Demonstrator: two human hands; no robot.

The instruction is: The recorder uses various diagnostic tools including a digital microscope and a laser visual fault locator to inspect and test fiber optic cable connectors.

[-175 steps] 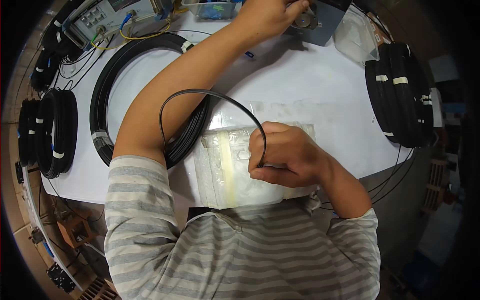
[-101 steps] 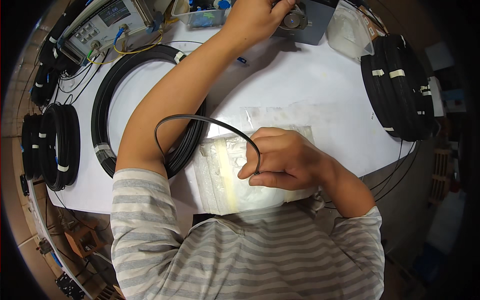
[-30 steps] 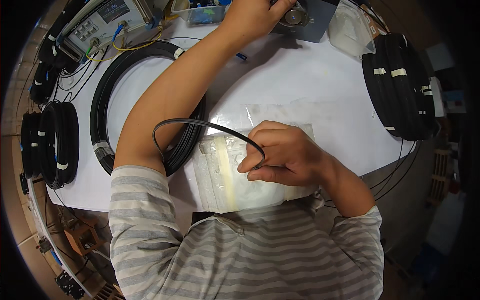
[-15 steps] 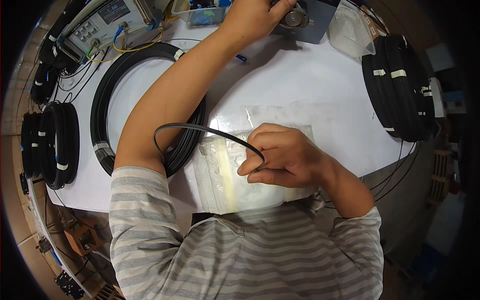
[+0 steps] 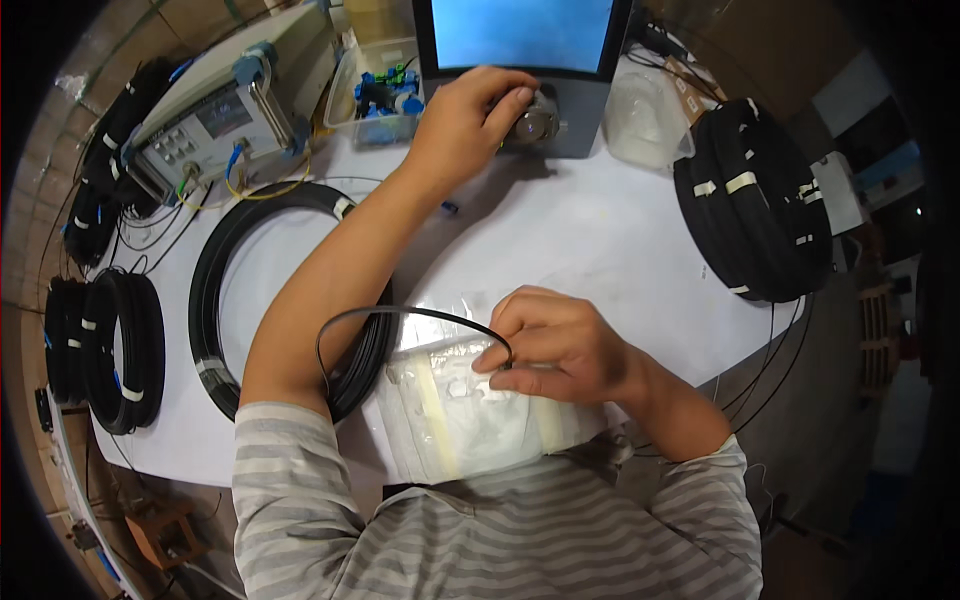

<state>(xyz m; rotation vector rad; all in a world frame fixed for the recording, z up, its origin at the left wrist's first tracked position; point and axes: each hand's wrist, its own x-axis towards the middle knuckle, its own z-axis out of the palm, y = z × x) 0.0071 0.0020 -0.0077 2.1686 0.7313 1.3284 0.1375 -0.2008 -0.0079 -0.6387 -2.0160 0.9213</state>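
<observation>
Head view: nearest, the right hand pinches one thin black cable over a stack of clear plastic bags at the white table near edge. Left lies one large black cable coil. Far, the left hand grasps a metal knob under one blue screen.

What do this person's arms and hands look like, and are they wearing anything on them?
Both hands are bare: no gloves, rings or watch show on the left hand or the right hand. The forearms are bare too. Short sleeves with grey and white stripes cover the upper arms, part of a matching striped shirt.
</observation>
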